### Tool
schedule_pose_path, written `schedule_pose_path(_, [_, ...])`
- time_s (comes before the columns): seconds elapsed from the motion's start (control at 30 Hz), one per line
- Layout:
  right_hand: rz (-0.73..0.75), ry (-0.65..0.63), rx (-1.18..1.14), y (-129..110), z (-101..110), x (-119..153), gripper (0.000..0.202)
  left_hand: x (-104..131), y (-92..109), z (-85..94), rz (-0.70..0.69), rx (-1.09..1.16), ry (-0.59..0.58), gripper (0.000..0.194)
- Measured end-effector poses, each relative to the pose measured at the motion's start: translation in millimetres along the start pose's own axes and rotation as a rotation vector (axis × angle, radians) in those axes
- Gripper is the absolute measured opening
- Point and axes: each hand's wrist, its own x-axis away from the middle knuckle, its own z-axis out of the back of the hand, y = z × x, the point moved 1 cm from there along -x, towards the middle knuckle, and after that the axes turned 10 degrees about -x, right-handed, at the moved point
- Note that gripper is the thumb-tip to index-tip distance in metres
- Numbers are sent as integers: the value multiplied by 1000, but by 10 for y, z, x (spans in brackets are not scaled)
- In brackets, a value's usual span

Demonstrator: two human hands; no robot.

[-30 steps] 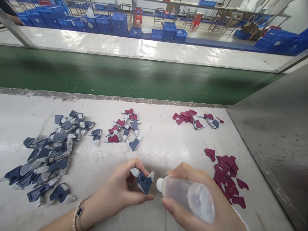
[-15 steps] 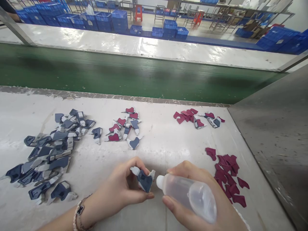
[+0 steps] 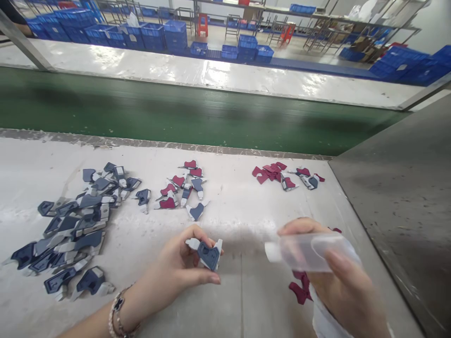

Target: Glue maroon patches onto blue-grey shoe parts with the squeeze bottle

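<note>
Between thumb and fingers, my left hand (image 3: 183, 263) pinches a dark blue and light grey plastic part (image 3: 207, 253), its recessed face turned up. My right hand (image 3: 348, 286), smeared by motion, grips a clear squeeze bottle (image 3: 306, 251) with a white cap pointing left. Dark red flat pieces (image 3: 301, 286) lie beneath that hand, partly hidden by it. To the left spreads a heap of similar blue and grey parts (image 3: 88, 216). Beyond my left hand is a small group of parts, several with red inserts (image 3: 167, 203).
At the back right lie more red pieces (image 3: 269, 171) beside a few parts (image 3: 310, 180). A metal panel (image 3: 394, 188) walls the right side. A green conveyor belt (image 3: 211, 117) runs behind the white table (image 3: 232, 206). Blue crates (image 3: 153, 35) stand farther off.
My right hand has moved right with the bottle, away from the part and over the red pieces. My left hand still holds the part, shifted slightly left and tilted differently.
</note>
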Motion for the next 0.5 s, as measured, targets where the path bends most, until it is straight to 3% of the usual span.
schedule_pose_path(0.07, [49,0,130,56,56,-51,27,7,-4,2,1,-35,-17,47])
schedule_pose_path(0.13, [71,-49,225,124,40,-113,28,15,3,-8,-16,-79,-29,45])
schedule_pose_path(0.27, [27,-140,207,288,-140,-279,30,21,16,-40,-28,-124,-56,40])
schedule_pose_path(0.37, [19,-169,226,424,-267,-421,44,22,14,-46,-31,-154,-43,39])
schedule_pose_path(0.5, [54,-186,249,584,-344,-546,36,18,4,-34,-46,-191,-16,41])
